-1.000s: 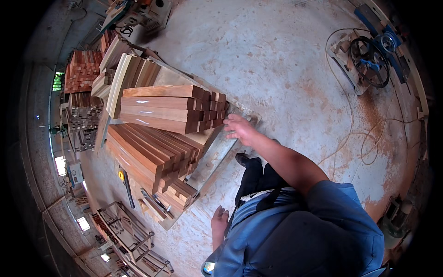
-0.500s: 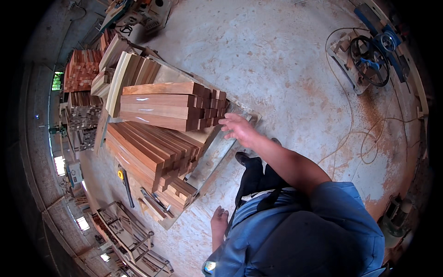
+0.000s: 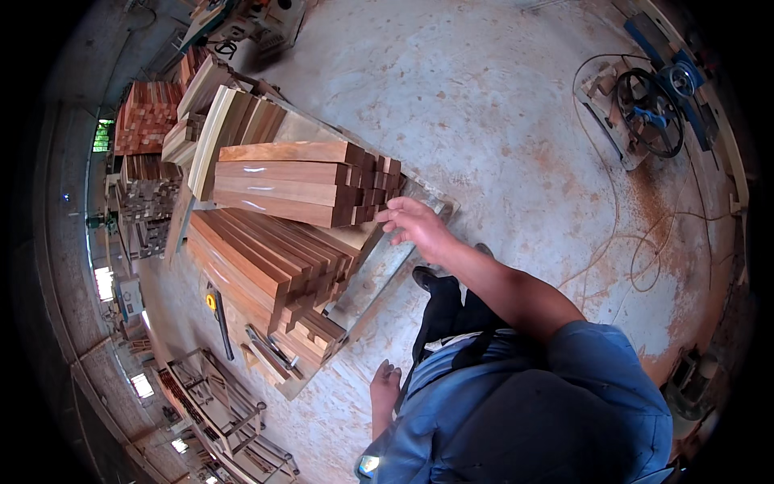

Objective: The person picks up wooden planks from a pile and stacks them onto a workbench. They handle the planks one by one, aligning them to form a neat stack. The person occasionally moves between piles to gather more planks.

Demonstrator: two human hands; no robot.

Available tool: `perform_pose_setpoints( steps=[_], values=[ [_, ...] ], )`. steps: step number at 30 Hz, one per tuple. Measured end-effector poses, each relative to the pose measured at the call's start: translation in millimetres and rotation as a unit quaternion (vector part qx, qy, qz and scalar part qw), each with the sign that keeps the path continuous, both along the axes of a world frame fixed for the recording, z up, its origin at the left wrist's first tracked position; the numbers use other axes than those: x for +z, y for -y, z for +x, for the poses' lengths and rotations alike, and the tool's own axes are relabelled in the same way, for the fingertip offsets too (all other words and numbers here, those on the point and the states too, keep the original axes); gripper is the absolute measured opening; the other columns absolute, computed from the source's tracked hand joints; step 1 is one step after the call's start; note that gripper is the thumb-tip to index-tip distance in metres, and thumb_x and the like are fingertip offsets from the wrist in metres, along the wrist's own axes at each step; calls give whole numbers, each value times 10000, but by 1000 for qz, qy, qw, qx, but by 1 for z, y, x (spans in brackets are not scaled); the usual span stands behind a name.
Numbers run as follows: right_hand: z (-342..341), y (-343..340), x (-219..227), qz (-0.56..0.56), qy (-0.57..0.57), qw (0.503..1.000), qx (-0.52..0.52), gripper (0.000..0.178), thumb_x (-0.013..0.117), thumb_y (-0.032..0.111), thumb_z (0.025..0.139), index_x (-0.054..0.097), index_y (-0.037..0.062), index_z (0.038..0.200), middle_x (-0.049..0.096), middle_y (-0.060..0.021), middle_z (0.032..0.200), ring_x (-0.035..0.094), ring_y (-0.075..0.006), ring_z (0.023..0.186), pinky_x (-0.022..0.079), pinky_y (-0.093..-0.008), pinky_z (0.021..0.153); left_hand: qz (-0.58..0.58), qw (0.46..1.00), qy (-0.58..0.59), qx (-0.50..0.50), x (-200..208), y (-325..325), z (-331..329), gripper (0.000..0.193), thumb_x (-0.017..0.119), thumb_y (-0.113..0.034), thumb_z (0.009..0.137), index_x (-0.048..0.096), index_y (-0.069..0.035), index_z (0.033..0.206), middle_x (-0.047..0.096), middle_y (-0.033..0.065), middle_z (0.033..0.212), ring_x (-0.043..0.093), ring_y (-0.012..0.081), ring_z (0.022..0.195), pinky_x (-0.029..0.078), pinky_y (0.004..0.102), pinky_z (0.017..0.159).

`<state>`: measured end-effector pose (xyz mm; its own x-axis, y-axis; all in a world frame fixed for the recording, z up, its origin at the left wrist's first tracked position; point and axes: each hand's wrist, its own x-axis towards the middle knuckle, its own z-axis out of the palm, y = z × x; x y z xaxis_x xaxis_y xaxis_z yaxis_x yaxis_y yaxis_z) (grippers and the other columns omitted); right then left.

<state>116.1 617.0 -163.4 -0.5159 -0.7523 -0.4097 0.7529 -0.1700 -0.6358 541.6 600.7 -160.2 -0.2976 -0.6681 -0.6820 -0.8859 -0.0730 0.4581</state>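
My right hand (image 3: 413,227) reaches forward with its fingers stretched out and slightly bent, holding nothing. Its fingertips are at the near right end of an upper stack of reddish-brown wooden beams (image 3: 278,194); whether they touch it I cannot tell. White chalk-like strokes mark the side of these beams. Below and to the left, a second stack of long wooden strips (image 3: 250,258) lies at an angle. Low beside my body hangs my left hand (image 3: 384,389), fingers loosely bent and a little apart, with nothing seen in it.
A yellow-and-black tool (image 3: 218,323) and some hand tools (image 3: 270,351) lie left of the stacks. Farther left stands a metal-framed cart (image 3: 218,395). Pale boards (image 3: 214,141) lean behind the beams. A machine with a black handwheel (image 3: 647,113) stands at right, cables (image 3: 645,242) trailing on the floor.
The view has shifted slightly, so the stacks sit a little farther right. My right hand has come marginally closer to the beam ends; my left hand looks the same.
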Motion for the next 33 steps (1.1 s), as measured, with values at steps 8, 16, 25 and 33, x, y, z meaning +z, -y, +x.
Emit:
perform_pose_setpoints(
  steps=[8,16,25,33],
  values=[
    [6,3,13,-45,0,999,-18,236,519,156,1011,536,39,1215,619,-129,1277,610,-163,964,553,-321,715,2,1000,10,-5,4,0,-4,545,677,-245,929,545,16,1389,685,202,1227,671,264,1108,515,341,951],
    [1,0,34,-60,-10,998,-23,197,520,141,1000,541,49,1173,637,-127,1246,609,-157,952,550,-317,718,-2,1000,13,-17,8,-1,-9,547,671,-256,935,540,16,1391,681,206,1236,668,270,1122,509,344,966],
    [-3,-1,55,-86,-53,995,-11,196,526,138,1004,562,40,1169,638,-123,1256,614,-163,967,554,-315,734,-8,1000,8,-12,11,1,-14,544,665,-263,940,540,19,1388,686,209,1224,675,276,1109,516,346,954],
    [-2,1,73,-100,-91,991,8,211,511,132,1028,562,34,1208,613,-137,1317,620,-172,1022,558,-322,777,-13,1000,12,-11,4,2,-6,539,663,-260,939,543,16,1385,692,203,1213,682,273,1091,523,346,936]
  ],
)
